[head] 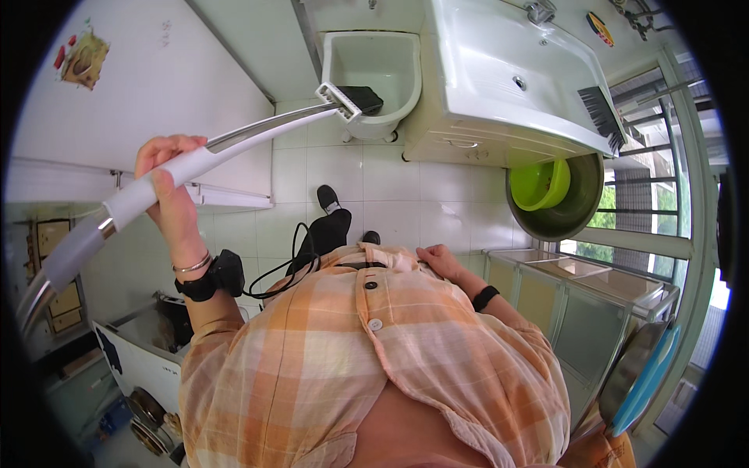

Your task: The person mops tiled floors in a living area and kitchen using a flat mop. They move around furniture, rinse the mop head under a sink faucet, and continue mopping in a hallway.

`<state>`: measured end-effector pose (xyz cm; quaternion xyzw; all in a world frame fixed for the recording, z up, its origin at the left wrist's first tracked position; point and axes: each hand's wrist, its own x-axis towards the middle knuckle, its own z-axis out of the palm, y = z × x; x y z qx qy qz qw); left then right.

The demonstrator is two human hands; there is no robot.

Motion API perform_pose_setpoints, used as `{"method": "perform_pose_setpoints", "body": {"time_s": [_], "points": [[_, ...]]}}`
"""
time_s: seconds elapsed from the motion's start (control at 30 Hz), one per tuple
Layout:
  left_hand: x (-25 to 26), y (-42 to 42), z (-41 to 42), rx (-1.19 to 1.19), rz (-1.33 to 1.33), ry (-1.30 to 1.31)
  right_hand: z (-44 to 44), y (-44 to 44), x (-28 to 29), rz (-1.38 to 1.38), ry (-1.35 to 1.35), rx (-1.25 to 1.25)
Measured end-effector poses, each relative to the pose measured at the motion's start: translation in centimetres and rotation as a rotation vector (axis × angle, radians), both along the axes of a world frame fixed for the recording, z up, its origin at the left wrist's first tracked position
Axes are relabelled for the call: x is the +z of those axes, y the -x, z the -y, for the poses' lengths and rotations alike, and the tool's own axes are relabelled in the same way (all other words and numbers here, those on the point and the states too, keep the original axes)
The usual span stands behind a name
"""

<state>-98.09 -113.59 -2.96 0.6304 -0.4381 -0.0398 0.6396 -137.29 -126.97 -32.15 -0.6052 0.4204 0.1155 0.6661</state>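
My left hand grips the white-and-grey handle of a squeeze mop. The mop slants across the view from the lower left, its metal rod showing beside the white sleeve. Its white head frame and a dark mop pad are over the near rim of a white floor-standing mop sink. By my waist, at the hem of my plaid shirt, my right hand is loosely curled, with no tool visible in it.
A white washbasin on a cabinet bears a black-bristled brush at its right edge. Beneath are a lime-green basin and a larger metal tub. A glass-panelled cabinet stands right; a white fridge-like panel rises left. A black cable hangs by my leg.
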Motion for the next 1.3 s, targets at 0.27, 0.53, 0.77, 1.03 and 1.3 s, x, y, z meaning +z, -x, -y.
{"method": "perform_pose_setpoints", "body": {"time_s": [0.27, 0.53, 0.77, 1.03, 1.3], "points": [[-0.3, 7.0, -6.6, -0.242, 0.072, -0.073, 0.1, 0.0, -7.9, -0.023, 0.469, 0.434], [0.2, 12.6, -15.9, -0.155, 0.129, -0.153, -4.4, -3.3, -3.2, 0.132, 0.299, 0.458], [-0.9, 13.7, -22.8, -0.118, 0.183, -0.233, -13.4, -14.1, 11.1, 0.503, -0.138, 0.361], [-2.8, 14.2, -31.9, 0.024, -0.054, -0.277, -28.4, -21.6, 15.1, 0.639, -0.675, -0.246], [-0.8, 14.0, -43.0, -0.042, -0.001, -0.385, -38.1, -21.5, 16.6, 0.58, -0.701, -0.222]]}}
